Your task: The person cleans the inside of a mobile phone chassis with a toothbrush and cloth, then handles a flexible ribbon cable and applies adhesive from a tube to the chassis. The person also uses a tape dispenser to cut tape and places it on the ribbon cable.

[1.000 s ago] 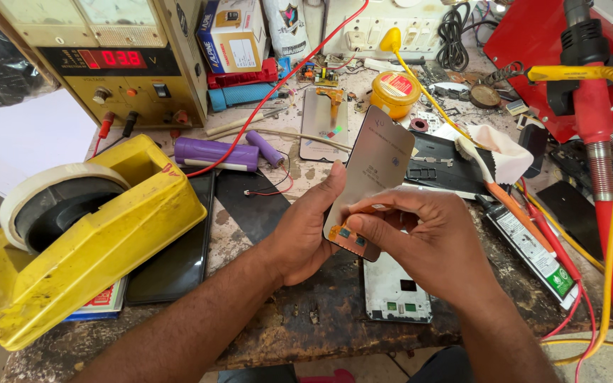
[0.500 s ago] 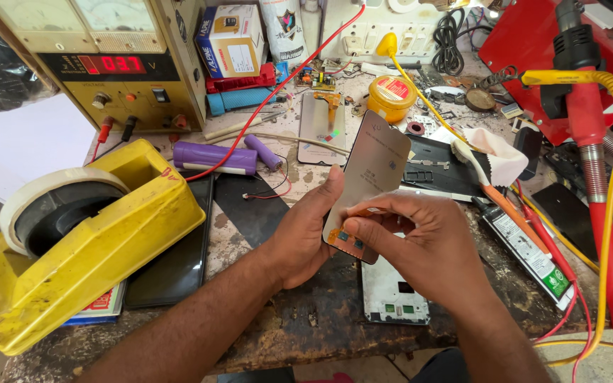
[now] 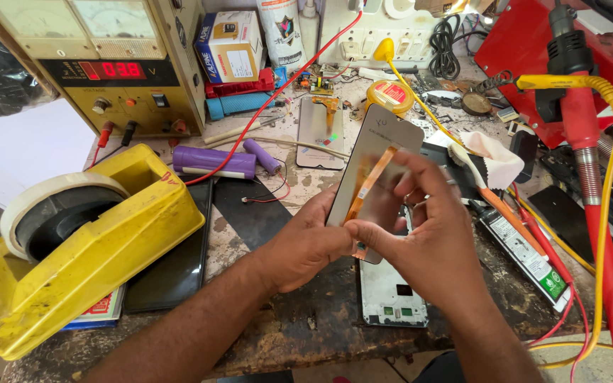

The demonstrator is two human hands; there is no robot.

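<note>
I am watching the left hand (image 3: 306, 245) clamping the grey phone screen (image 3: 374, 174) upright above the white phone frame (image 3: 391, 294) — while the right hand (image 3: 427, 227), earlier pinching the bottom corner, is now sliding fingers up its orange ribbon cable (image 3: 370, 181) — beyond, another screen (image 3: 319, 133) lying flat.

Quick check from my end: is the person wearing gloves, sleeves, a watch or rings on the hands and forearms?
No. The left hand and right hand are bare: no gloves, rings, watch or wristband visible. Both forearms are uncovered to the frame edge, with no sleeve in view. Fingernails are short.
</note>
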